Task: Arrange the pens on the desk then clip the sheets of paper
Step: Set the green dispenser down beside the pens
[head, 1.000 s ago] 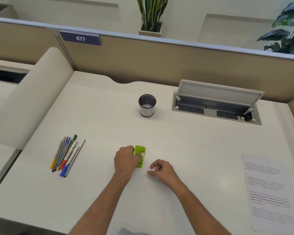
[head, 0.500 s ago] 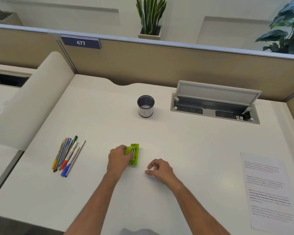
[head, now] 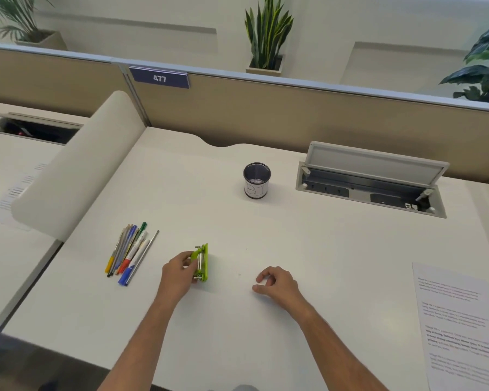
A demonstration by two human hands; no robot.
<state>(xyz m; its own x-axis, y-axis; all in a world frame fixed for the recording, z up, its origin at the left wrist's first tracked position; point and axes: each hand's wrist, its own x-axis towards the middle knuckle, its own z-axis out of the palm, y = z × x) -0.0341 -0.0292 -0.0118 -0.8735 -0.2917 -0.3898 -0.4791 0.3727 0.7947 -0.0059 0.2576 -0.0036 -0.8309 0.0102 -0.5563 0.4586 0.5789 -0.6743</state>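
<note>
Green clip (head: 201, 262) now tipped up on its long edge and shifted leftward, nearer the pens (head: 130, 253) than a second ago, when it lay flatter and further right on the bench (head: 322, 263). Left hand (head: 180, 273) wrapped round its near side, fingers (head: 191, 256) clamped on the green body with the metal bars facing the camera. Right hand (head: 277, 283) drifted further right of the clip, loosely curled, fingertips touching the bench, holding nothing

Pens lying bundled and roughly parallel, left of the clip, untouched in position across the last second; mesh cup (head: 256, 180) standing well beyond the clip, toward the partition, with no pen visible inside. Printed sheets (head: 460, 325) far right of the clip, at the bench edge, well apart from both hands

Judged from this: clip being repositioned or turned for a better hold, not yet brought to the paper. Pens possibly counted as arranged already, though not placed in the cup; hard to say. Likely next need: carrying the clip rightward to the sheets, squaring them, opening the clip over one edge
</note>
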